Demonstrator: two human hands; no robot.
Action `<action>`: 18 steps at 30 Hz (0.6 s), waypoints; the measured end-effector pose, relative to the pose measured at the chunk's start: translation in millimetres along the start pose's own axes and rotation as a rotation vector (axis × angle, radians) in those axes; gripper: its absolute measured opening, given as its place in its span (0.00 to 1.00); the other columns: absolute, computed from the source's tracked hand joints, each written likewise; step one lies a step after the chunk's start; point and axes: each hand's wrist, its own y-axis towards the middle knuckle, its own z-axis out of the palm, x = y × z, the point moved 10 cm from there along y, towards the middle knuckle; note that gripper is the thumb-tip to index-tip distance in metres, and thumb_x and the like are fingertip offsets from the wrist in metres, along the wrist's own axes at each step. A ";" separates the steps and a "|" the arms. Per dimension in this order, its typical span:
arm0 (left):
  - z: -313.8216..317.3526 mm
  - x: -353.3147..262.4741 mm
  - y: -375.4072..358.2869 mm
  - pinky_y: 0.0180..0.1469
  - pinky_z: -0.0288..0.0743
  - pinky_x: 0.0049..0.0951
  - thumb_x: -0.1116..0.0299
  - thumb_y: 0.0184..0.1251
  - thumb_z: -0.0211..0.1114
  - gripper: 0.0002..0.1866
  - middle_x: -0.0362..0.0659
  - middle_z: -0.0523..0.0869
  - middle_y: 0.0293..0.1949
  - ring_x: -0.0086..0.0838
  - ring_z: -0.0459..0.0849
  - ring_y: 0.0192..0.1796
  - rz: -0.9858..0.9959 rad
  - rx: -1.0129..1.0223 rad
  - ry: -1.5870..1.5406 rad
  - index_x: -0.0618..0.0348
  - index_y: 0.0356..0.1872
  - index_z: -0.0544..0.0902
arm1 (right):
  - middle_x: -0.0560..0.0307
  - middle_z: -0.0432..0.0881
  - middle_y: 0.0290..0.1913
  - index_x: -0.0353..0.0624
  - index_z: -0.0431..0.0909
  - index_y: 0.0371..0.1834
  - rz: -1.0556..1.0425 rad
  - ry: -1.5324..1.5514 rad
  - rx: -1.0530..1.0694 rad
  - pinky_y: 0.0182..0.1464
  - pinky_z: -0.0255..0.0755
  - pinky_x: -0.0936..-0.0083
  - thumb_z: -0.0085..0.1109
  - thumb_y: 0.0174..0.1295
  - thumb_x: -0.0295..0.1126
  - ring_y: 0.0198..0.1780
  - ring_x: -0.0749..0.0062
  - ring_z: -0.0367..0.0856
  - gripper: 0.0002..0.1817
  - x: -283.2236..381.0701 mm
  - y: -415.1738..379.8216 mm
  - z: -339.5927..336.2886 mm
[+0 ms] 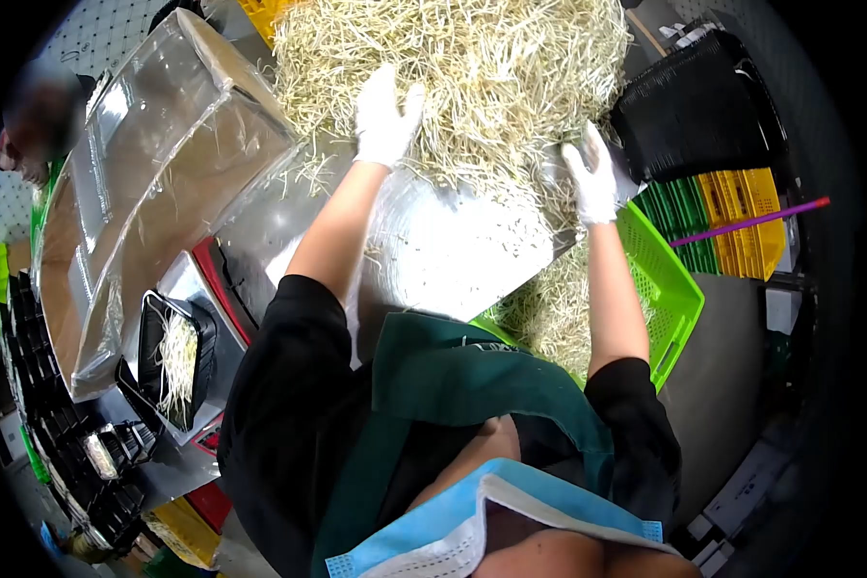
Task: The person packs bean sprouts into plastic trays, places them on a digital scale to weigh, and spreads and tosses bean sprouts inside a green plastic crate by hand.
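A large heap of bean sprouts (453, 77) lies on a metal table (433, 231). My left hand (387, 118), in a white glove, rests against the near left side of the heap, its thumb and fingers apart. At the heap's right edge is my right hand (592, 178), also gloved, with thumb and fingers spread and nothing held. Below my right forearm a green crate (679, 308) holds more sprouts. Loose sprout bits are scattered over the metal between my arms.
On the left, a black tray (202, 361) of sprouts sits on what looks like a scale. A plastic-lined cardboard box (164, 183) stands behind it. Stacked black trays (703, 106) and yellow crates (742, 217) are at right. Another person (43, 116) is at far left.
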 end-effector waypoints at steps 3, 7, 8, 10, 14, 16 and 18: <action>61.2 1.2 13.6 0.73 0.46 0.39 0.36 0.65 0.48 0.45 0.59 0.57 0.71 0.48 0.56 0.73 -0.315 0.235 -0.176 0.68 0.69 0.58 | 0.40 0.53 0.73 0.34 0.50 0.72 0.012 0.037 -0.060 0.73 0.49 0.64 0.68 0.54 0.47 0.74 0.54 0.52 0.50 9.2 27.0 69.7; 92.0 -10.2 2.3 0.71 0.52 0.38 0.34 0.63 0.48 0.46 0.58 0.60 0.70 0.48 0.59 0.71 -0.600 0.327 -0.433 0.65 0.69 0.58 | 0.38 0.59 0.68 0.33 0.49 0.72 0.078 0.216 -0.121 0.68 0.56 0.67 0.70 0.51 0.41 0.67 0.54 0.61 0.50 -3.9 27.9 134.2; 105.5 -6.1 1.4 0.69 0.55 0.38 0.37 0.64 0.50 0.44 0.58 0.65 0.67 0.47 0.63 0.69 -0.608 0.322 -0.599 0.66 0.68 0.61 | 0.38 0.58 0.68 0.33 0.49 0.72 0.118 0.298 -0.112 0.68 0.56 0.67 0.70 0.51 0.41 0.67 0.54 0.61 0.50 -9.1 26.6 143.5; 117.8 -3.8 -9.9 0.62 0.65 0.34 0.49 0.66 0.58 0.34 0.53 0.76 0.58 0.40 0.74 0.59 -0.660 0.275 -0.889 0.66 0.64 0.67 | 0.36 0.58 0.68 0.34 0.48 0.72 0.168 0.337 -0.120 0.68 0.55 0.66 0.69 0.51 0.41 0.67 0.52 0.60 0.50 -13.8 16.0 152.1; 92.3 -27.8 -43.0 0.58 0.67 0.28 0.61 0.67 0.62 0.27 0.44 0.77 0.56 0.28 0.74 0.55 -0.803 0.307 -1.329 0.63 0.63 0.69 | 0.35 0.56 0.67 0.34 0.43 0.72 0.252 0.256 -0.152 0.69 0.55 0.64 0.67 0.52 0.38 0.67 0.50 0.59 0.50 5.2 -27.5 153.9; 27.5 -54.9 -50.3 0.59 0.67 0.26 0.62 0.68 0.60 0.24 0.44 0.77 0.57 0.26 0.73 0.56 -0.703 0.319 -1.155 0.63 0.61 0.71 | 0.36 0.55 0.67 0.33 0.40 0.72 0.281 0.390 -0.029 0.69 0.55 0.64 0.65 0.53 0.35 0.67 0.51 0.58 0.51 36.6 -64.5 171.9; -12.3 -37.0 -59.1 0.61 0.66 0.27 0.62 0.68 0.60 0.23 0.45 0.78 0.56 0.28 0.74 0.58 -0.579 0.410 -0.946 0.64 0.59 0.73 | 0.35 0.53 0.68 0.31 0.36 0.72 0.179 0.447 0.146 0.71 0.52 0.63 0.66 0.53 0.35 0.69 0.50 0.55 0.53 83.2 -94.9 190.7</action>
